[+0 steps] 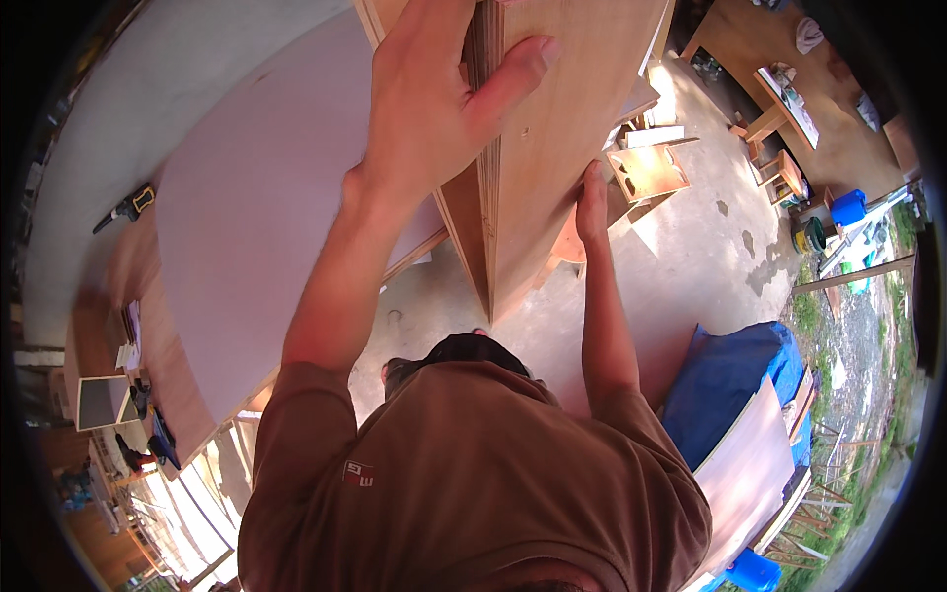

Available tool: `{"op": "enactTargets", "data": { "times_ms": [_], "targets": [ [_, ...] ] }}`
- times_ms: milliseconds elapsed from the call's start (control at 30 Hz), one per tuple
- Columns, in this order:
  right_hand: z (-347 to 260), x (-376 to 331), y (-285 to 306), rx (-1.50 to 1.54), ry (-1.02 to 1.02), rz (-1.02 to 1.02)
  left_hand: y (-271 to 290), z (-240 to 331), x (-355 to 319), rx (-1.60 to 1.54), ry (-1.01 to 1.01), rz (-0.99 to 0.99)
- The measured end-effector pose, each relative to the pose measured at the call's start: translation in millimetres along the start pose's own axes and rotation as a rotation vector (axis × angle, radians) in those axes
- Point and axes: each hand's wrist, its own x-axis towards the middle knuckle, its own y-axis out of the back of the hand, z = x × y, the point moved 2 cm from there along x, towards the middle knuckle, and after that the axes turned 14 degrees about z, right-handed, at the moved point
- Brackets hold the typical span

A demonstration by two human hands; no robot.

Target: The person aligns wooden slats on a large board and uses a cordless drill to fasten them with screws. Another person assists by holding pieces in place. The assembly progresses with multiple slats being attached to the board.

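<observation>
A tall plywood panel [552,148] stands tilted in front of me, part of a wooden piece with a layered edge facing me and a narrow lower corner close to the concrete floor. My left hand [419,123] is closed over that layered edge near the top. Its thumb lies on the panel's broad face, while the other fingers are mostly cut off by the picture's top or hidden. Lower down, my right hand [592,207] holds the panel's right side. One digit points up along it; the remaining fingers are hidden behind the wood.
To the left is a large table with a pale sheet [266,207] and a black and yellow hand tool [128,207]. Cut wooden pieces [651,168] lie beyond my right hand. A blue tarp [730,375] covers something at right; a stool [784,176] stands farther off.
</observation>
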Motion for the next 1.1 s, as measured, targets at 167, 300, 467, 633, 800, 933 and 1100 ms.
{"op": "enactTargets", "data": {
  "times_ms": [167,300,467,633,800,933,1100],
  "targets": [
    [0,-6,-1,-0.079,0.031,0.142,12,12,3,-0.008,0.157,-0.190],
    [-4,-16,6,-0.083,0.016,0.361,46,22,4,0.158,-0.183,-0.288],
    [13,-42,50,-0.252,0.162,0.470,153,-24,-62,0.128,0.262,-0.078],
    [57,-36,127,0.245,0.303,0.157,280,-116,-318,0.392,0.734,-0.139],
    [50,-67,181,0.742,0.184,-0.097,403,-65,-680,0.641,1.879,-0.122],
    [30,-85,202,0.697,0.253,-0.088,451,35,-819,0.613,2.413,-0.198],
    [36,-95,214,0.734,0.192,-0.127,467,37,-817,0.606,2.411,-0.236]
  ]
}}
